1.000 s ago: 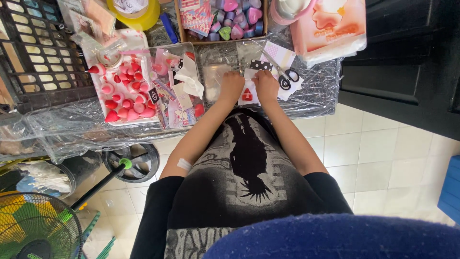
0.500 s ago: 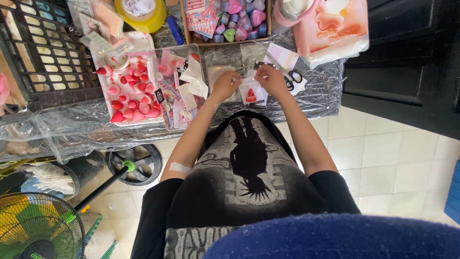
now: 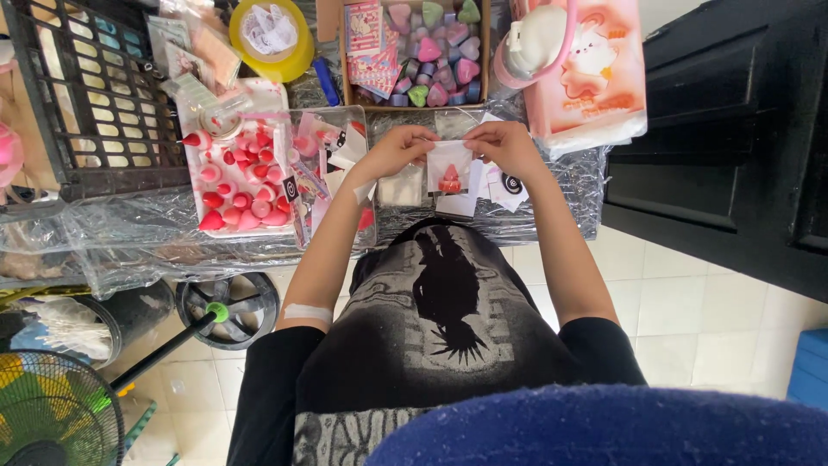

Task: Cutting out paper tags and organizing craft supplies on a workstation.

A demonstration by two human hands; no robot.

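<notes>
A desk (image 3: 552,226) wrapped in crinkled clear plastic runs across the top of the view, with pale floor tiles below it and a dark cabinet (image 3: 733,138) to the right. At the far left of the desk stands a black wire crate (image 3: 86,95); beside it lies a white tray (image 3: 233,181) full of small red and pink strawberry-shaped pieces. Further back sit an open cardboard box (image 3: 423,52) of heart-shaped pieces in many colours, a yellow tape roll (image 3: 272,39), and at the right a pink pack with a cartoon animal (image 3: 595,73). Under the desk's left end stands a green fan (image 3: 52,414). Over the middle of the desk, the left hand (image 3: 398,148) and the right hand (image 3: 509,147) both pinch the top edge of a small clear bag (image 3: 450,168), each grip clenched on it; the bag hangs between them, just above the desk, with one red strawberry-shaped piece (image 3: 450,181) inside.
</notes>
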